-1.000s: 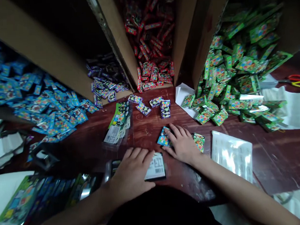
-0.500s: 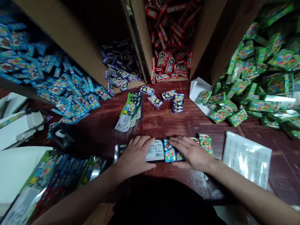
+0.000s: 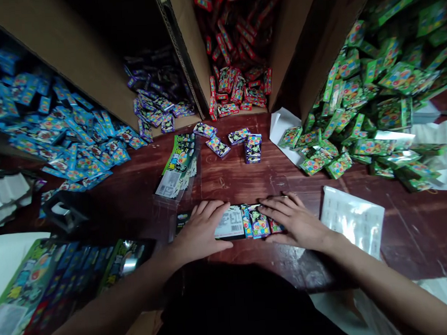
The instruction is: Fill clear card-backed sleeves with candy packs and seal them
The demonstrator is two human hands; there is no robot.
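Note:
My left hand (image 3: 202, 227) lies over a flat dark package (image 3: 182, 219) with a white barcode label (image 3: 229, 221), its thumb along the near edge and its fingers along the far edge. A row of small printed boxes meets the label's right end: a narrow strip of a blue box (image 3: 246, 221), a purple box (image 3: 259, 221) and a red box (image 3: 276, 226). Around the right part of this row is my right hand (image 3: 294, 221), fingers on the far side and thumb on the near side. The row's right end is hidden under that hand.
Cardboard bins hold blue (image 3: 96, 128), purple (image 3: 157, 106), red (image 3: 238, 88) and green boxes (image 3: 336, 128). Loose purple boxes (image 3: 218, 146) and a stack of printed cards (image 3: 179, 164) lie ahead. A label sheet (image 3: 354, 221) is right; filled packs (image 3: 47, 284) are left.
The row of boxes has shifted left against the label, so less of the blue box shows. The green box at the right end is out of sight. The whole view has shifted slightly.

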